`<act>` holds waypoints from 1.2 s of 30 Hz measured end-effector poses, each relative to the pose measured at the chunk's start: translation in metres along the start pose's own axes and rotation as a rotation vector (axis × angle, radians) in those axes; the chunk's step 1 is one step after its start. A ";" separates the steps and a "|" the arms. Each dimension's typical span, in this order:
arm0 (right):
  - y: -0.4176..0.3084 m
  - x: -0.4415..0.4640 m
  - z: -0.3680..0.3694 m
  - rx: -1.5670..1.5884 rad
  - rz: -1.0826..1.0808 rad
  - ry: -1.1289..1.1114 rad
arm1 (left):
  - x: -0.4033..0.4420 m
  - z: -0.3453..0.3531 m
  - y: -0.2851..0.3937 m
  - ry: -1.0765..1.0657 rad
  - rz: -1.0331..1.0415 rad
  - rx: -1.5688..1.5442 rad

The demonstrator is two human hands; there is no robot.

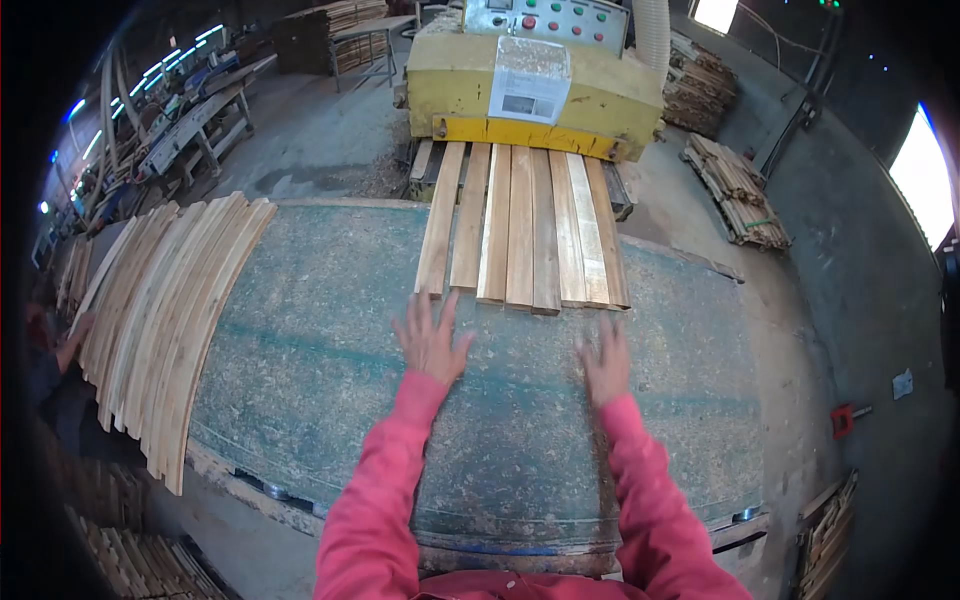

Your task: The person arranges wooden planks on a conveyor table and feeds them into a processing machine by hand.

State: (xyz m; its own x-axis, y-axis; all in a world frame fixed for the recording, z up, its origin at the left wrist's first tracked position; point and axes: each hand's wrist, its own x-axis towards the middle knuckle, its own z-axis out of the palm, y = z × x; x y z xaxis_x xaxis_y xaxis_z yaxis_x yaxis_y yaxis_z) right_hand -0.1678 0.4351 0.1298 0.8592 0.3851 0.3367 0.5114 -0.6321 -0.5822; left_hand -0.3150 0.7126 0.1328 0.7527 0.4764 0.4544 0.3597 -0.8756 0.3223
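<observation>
Reaching toward 12 o'clock, spreading left fingers (425, 314) and right fingers (607, 340) near ends of wood strips (520, 230); probably needing even pressure, squaring staggered ends, avoiding skewing at machine (450, 85).

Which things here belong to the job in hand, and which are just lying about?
In the job:
- left hand and right hand, near the strips' ends
- wooden strips under the yellow machine
- worn green table
- probably the left-side strips

Lying about:
- wood stack on the floor
- red tool by the wall
</observation>
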 end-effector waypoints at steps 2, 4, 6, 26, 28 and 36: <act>-0.016 -0.075 -0.011 0.149 -0.019 -0.117 | -0.066 -0.037 -0.011 0.070 -0.003 -0.151; -0.042 -0.134 -0.028 0.253 -0.057 -0.183 | -0.134 -0.078 -0.030 0.138 -0.023 -0.165; -0.048 -0.185 -0.030 0.378 0.020 -0.250 | -0.205 -0.121 -0.060 0.130 -0.140 -0.150; -0.346 -0.244 0.175 0.710 -0.062 -0.521 | -0.437 -0.394 -0.629 0.792 -1.332 0.022; -0.389 -0.255 0.199 0.615 -0.021 -0.541 | -0.423 -0.402 -0.728 0.581 -1.487 0.058; -0.545 -0.261 0.291 0.497 -0.206 -0.604 | -0.343 -0.361 -0.900 0.667 -1.634 -0.268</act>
State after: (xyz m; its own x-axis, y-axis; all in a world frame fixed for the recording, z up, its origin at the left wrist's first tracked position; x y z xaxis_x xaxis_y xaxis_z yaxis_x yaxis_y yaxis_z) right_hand -0.6740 0.8751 0.1437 0.5206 0.8482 0.0978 0.4722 -0.1905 -0.8607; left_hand -1.0965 1.3657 -0.0131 -0.5951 0.7700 -0.2299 0.2969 0.4766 0.8275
